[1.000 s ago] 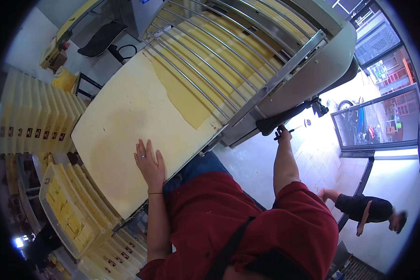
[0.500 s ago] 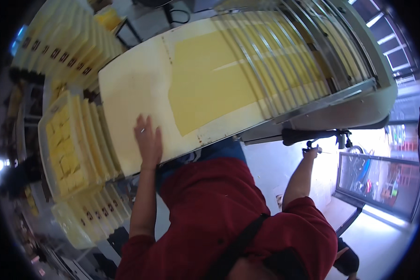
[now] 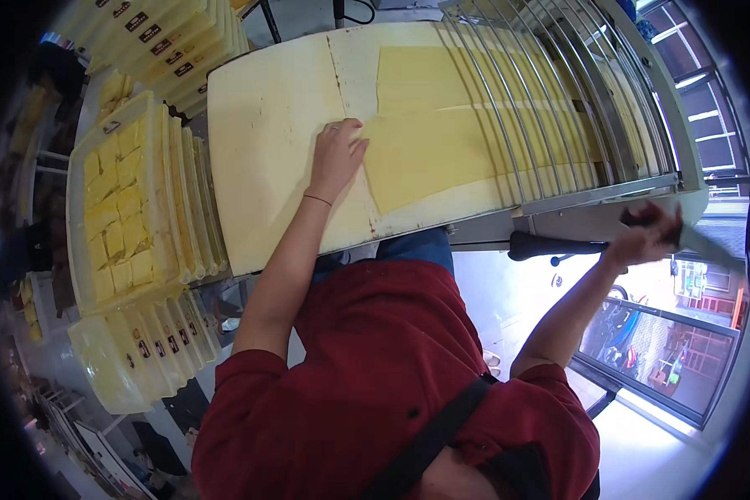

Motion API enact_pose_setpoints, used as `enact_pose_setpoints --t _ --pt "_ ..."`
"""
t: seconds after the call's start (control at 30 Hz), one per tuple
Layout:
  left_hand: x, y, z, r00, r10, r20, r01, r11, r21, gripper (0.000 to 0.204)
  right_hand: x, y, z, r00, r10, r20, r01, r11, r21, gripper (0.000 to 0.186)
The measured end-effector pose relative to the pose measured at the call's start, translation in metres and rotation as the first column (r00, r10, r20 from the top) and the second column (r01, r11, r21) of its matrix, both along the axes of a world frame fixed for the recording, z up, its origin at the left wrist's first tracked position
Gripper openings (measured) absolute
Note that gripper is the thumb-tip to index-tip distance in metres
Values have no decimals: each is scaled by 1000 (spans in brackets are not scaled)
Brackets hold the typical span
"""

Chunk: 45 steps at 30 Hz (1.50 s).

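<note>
My left hand (image 3: 337, 158) rests on the pale board (image 3: 267, 150) of the sheeting machine, fingers bent and thumb apart, its tips at the near left edge of a yellow dough sheet (image 3: 425, 158). The sheet extends right beneath the metal bar grid (image 3: 531, 122) and has a lengthwise split or crease. My right hand (image 3: 648, 237), blurred, grips the dark handle of a wide grey knife (image 3: 708, 248) in front of the machine's right part, its blade pointing right.
Translucent trays (image 3: 158, 33) are stacked at the back left; another stack with cut yellow pieces (image 3: 117, 208) stands beside the board's left end. A black lever bar (image 3: 550, 245) hangs under the machine. A glass door (image 3: 658, 350) is at the lower right.
My view has turned. My left hand has moved up and right to the sheet's edge. More sheet shows left of the bars. My right hand has risen from the lever area, bringing the knife into clear view.
</note>
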<state>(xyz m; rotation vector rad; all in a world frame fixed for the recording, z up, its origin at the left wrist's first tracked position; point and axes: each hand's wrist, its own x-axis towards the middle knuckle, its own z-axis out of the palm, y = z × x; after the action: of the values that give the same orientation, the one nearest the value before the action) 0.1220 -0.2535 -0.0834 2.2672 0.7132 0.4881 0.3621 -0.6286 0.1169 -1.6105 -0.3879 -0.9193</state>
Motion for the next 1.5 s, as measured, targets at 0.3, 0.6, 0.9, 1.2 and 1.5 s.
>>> enact_pose_setpoints --t 0.3,0.6,0.9,1.2,1.5 --pt "59 -28 2 976 214 46 -219 944 248 43 -76 131 -34 666 462 -585 -709 634 -307 36" --pt "65 -15 14 999 -42 -4 42 982 183 41 -111 118 -119 477 394 -786 -857 407 -316 42" --pt "72 -24 14 998 12 -63 4 968 253 33 -109 118 -133 456 452 -767 -859 449 -246 41" --pt "55 -23 30 979 113 170 -92 987 -130 29 -90 106 -131 459 428 -779 -821 540 -187 46" --pt "47 0 -10 989 108 96 -126 969 211 34 -105 128 -146 568 302 -766 -821 273 -501 56"
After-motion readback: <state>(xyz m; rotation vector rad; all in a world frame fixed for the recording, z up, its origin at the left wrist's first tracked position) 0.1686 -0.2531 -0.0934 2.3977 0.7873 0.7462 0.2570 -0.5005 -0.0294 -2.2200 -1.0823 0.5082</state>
